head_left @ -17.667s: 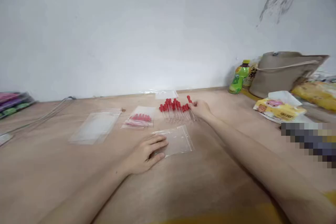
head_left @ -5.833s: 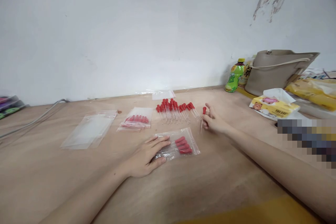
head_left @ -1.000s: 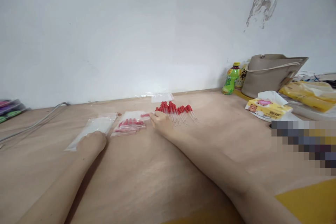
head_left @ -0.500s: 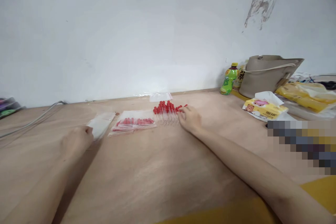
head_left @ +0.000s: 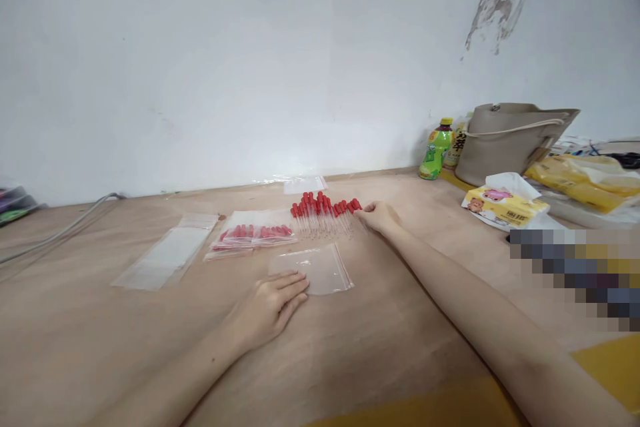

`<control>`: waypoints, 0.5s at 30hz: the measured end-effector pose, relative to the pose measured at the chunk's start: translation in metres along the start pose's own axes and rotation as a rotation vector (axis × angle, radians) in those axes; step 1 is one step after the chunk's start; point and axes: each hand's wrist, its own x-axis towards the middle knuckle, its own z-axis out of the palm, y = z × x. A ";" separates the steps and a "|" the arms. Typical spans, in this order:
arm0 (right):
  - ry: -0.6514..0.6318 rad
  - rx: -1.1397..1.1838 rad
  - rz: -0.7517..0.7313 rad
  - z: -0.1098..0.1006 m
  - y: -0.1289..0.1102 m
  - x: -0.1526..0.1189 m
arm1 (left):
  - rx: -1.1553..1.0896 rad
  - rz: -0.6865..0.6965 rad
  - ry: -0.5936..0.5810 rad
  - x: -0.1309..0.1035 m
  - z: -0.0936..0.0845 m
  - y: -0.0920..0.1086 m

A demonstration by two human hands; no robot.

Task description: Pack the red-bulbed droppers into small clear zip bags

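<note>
My left hand lies with its fingers stretched out on the left part of a clear zip bag on the brown table. Behind that bag, a pile of clear droppers with red bulbs lies with the bulbs toward the wall. At the pile's right end my right hand is closed, its fingertips pinched beside the last red bulbs; what they hold is too small to make out. Left of the pile are stacked bags with red-bulbed droppers inside. Farther left rests a stack of flat clear bags.
A clear bag lies by the wall. At the right stand a green bottle, a grey bag and a yellow tissue pack, with yellow plastic behind. A grey cable crosses the far left.
My left hand has moved right from the stack of flat bags, and a clear bag now lies under it at the centre. My right hand has shifted slightly right, showing more red bulbs.
</note>
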 end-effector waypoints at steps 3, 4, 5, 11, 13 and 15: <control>0.001 0.010 0.004 0.002 -0.004 -0.002 | -0.141 -0.030 -0.096 0.001 -0.007 0.006; 0.001 0.019 0.008 0.003 -0.005 -0.002 | -0.173 -0.024 -0.125 0.001 -0.009 0.007; 0.004 0.031 0.013 0.003 -0.005 -0.002 | -0.197 -0.021 -0.150 0.000 -0.011 0.007; 0.009 0.176 0.037 0.002 -0.003 -0.001 | -0.227 -0.038 -0.115 0.001 -0.009 0.008; 0.013 0.268 0.028 0.002 -0.004 -0.001 | -0.217 -0.068 -0.063 0.001 -0.007 0.006; 0.026 0.385 -0.003 0.000 -0.006 -0.003 | -0.218 -0.093 -0.035 0.001 -0.005 0.004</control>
